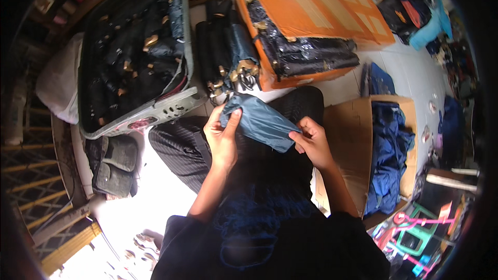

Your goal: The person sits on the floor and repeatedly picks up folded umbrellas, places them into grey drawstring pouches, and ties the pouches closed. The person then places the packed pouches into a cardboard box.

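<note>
A blue-grey fabric sleeve, like a cover for a folding umbrella, is stretched between my hands above my lap. My left hand pinches its upper left end, with the thumb on top. At the lower right end, my right hand grips the cloth edge between thumb and fingers. The sleeve looks flat; whether anything is inside cannot be seen. Just beyond my left hand lie several folded umbrellas, black and dark blue, with tan handle ends and dark straps toward me.
A large grey-green plastic basket full of black folded umbrellas stands at left. An orange carton with plastic-wrapped dark bundles lies ahead. To my right an open cardboard box holds blue cloth. A dark grey bag sits below the basket.
</note>
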A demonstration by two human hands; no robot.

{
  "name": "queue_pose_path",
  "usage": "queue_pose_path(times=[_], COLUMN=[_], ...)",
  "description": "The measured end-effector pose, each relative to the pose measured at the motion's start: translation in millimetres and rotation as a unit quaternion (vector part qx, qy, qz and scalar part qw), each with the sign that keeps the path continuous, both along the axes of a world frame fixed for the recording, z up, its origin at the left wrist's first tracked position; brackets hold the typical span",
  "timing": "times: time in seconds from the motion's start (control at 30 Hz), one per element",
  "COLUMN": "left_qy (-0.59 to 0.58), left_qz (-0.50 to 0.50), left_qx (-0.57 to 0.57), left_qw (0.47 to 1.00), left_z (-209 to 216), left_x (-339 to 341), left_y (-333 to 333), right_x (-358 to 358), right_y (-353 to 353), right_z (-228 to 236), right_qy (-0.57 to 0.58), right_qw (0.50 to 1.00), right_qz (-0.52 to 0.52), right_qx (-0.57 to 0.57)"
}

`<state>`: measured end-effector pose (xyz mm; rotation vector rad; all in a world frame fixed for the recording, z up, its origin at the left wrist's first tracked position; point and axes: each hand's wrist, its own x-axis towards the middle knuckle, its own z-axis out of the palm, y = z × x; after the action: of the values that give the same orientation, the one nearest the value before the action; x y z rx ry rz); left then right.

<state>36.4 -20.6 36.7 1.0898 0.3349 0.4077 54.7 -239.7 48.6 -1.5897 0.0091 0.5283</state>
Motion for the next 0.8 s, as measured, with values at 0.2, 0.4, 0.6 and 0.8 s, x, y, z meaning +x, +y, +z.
queue_pose_path(times=[0.2,0.4,0.6,0.8], left_qy=[0.034,-0.055,-0.053,0.252], left_qz=[-0.158,-0.276,-0.252,0.074], left_qx=[0.260,0.379,0.325,0.504], left_qw=[0.952,0.882,0.910,0.823], left_z=[22.5,22.8,50.2,72.5], left_x=[-7.4,-14.6,-27.1,39.2], left_y=[35.1,59.8,98.5,257.3], right_x=[22.5,41.0,45.1,42.4], right_y=[30.5,73.1,71.3,51.2], right_z=[22.0,21.2,-3.2,-42.1], right_qy=[-0.156,-0.225,-0.115,-0.073], right_qw=[0.979,0.953,0.989,0.995], right_qz=[0.130,0.200,0.057,0.068], right_qx=[-0.008,-0.015,0.071,0.001])
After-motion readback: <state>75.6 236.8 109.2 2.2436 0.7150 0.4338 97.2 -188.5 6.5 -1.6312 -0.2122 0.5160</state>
